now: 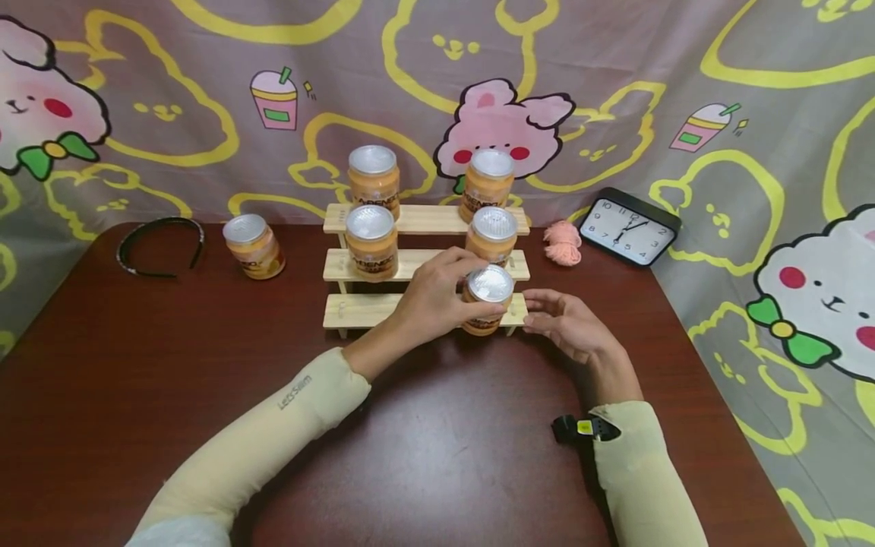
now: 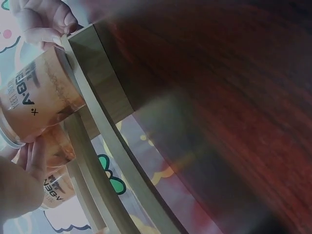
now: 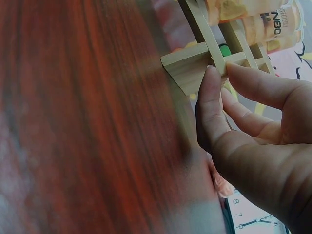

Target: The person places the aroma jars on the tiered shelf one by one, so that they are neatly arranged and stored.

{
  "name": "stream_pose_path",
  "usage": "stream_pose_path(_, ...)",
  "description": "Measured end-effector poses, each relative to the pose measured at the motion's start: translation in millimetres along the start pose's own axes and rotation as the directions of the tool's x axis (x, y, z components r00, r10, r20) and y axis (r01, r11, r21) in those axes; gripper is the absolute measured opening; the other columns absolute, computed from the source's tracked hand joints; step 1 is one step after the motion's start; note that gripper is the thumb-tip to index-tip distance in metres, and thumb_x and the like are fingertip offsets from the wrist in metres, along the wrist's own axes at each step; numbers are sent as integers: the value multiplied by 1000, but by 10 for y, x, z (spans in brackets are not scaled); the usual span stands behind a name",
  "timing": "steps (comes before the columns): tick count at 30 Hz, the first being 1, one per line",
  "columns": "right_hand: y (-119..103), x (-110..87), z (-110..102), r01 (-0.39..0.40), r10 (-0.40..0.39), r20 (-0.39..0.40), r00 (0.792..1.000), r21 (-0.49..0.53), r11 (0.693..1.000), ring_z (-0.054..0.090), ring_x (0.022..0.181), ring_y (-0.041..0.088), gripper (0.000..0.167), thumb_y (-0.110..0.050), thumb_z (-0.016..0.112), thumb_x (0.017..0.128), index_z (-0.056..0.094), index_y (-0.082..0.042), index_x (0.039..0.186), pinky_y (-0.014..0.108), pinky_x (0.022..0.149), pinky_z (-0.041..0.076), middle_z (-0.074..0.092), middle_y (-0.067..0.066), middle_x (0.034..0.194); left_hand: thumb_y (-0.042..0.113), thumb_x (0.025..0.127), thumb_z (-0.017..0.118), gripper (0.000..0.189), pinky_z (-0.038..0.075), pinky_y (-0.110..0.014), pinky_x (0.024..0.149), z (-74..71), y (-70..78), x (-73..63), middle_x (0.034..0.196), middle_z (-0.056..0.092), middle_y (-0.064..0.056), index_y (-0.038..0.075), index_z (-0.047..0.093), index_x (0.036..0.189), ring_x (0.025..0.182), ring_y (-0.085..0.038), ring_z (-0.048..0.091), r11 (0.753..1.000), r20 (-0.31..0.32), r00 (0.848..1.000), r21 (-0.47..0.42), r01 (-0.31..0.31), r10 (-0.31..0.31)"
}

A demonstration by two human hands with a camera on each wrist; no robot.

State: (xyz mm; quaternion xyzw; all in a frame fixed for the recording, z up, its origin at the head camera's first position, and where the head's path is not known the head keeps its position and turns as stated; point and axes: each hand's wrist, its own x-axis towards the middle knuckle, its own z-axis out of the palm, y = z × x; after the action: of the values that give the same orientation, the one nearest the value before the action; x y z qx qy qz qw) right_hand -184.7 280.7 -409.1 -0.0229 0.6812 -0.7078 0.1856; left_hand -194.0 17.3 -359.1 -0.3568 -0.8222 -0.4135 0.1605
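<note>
My left hand [image 1: 432,300] grips an orange can [image 1: 489,286] with a silver lid at the right end of the lowest step of a three-tier wooden rack [image 1: 365,308]. In the left wrist view this can [image 2: 41,95] has its base against the step board. My right hand [image 1: 569,328] pinches the right end of that same step, its thumb and fingers at the board's tip [image 3: 216,61]. On the middle step stand two like cans, one left [image 1: 372,245] and one right [image 1: 492,232]. The top step holds another pair, left [image 1: 374,182] and right [image 1: 488,184].
Left of the rack, another orange can [image 1: 255,247] stands on the dark table [image 1: 424,448], near a black headband [image 1: 160,247]. To the right lie a pink yarn bundle [image 1: 563,243] and a black-framed clock [image 1: 630,228]. A patterned curtain [image 1: 219,182] hangs behind.
</note>
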Motion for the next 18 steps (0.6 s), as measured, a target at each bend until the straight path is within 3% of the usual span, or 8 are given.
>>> stream_pose_path(18,15,22,-20,5,-5,3,1000,-18,1000,63,97,14,55,13,54,97,32,13,147,26,85,55,50,15,127,34,73,94,61,51,-29,85,44,26,12,113,61,-6,5,71,122,99,-15,60,1000,-5,1000,8,-7,7)
